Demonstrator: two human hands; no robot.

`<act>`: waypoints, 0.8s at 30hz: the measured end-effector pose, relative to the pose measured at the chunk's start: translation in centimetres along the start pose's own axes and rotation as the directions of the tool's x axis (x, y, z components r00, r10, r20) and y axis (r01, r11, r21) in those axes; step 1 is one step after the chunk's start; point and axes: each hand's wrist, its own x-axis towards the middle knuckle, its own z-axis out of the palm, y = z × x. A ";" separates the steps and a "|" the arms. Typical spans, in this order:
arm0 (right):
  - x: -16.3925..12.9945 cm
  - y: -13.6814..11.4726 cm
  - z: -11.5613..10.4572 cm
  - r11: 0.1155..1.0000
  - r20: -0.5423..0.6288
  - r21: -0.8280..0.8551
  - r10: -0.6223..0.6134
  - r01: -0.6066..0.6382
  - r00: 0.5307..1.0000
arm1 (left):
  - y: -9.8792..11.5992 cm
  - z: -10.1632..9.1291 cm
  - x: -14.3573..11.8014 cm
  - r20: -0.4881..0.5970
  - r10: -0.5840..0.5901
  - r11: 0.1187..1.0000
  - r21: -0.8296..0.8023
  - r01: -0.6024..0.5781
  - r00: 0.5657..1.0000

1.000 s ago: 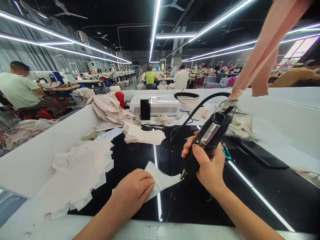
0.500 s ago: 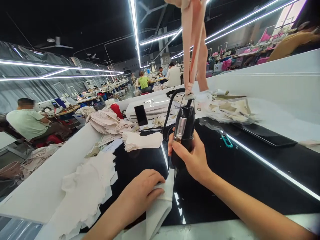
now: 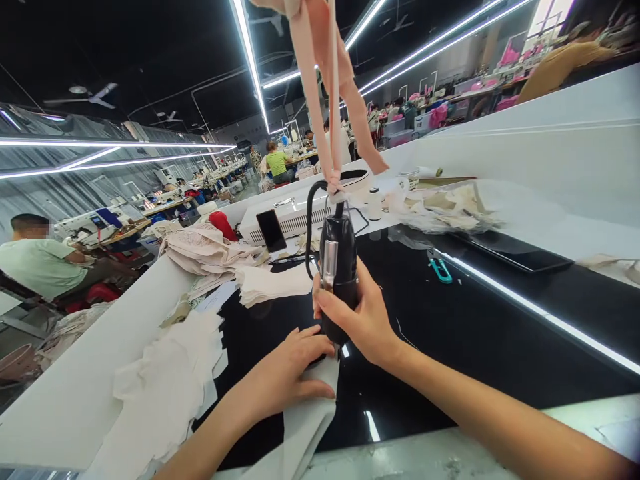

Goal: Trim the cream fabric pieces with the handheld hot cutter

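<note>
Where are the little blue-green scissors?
The scissors lie on the black table, right of the black tool in the right hand, just before the clear bag of scraps.

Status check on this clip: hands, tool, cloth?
Right hand gripping black handheld tool, upright. Left hand flat on cream fabric piece. Nothing between them.

Bright ceiling light strips (image 3: 250,67), glare on black tabletop (image 3: 500,320); edges warped.
</note>
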 end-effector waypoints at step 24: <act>-1.2 -0.1 0.3 1.000 0.039 0.021 0.013 -0.014 0.999 | 0.2 -0.2 0.2 -0.008 0.071 0.997 0.026 -0.071 0.997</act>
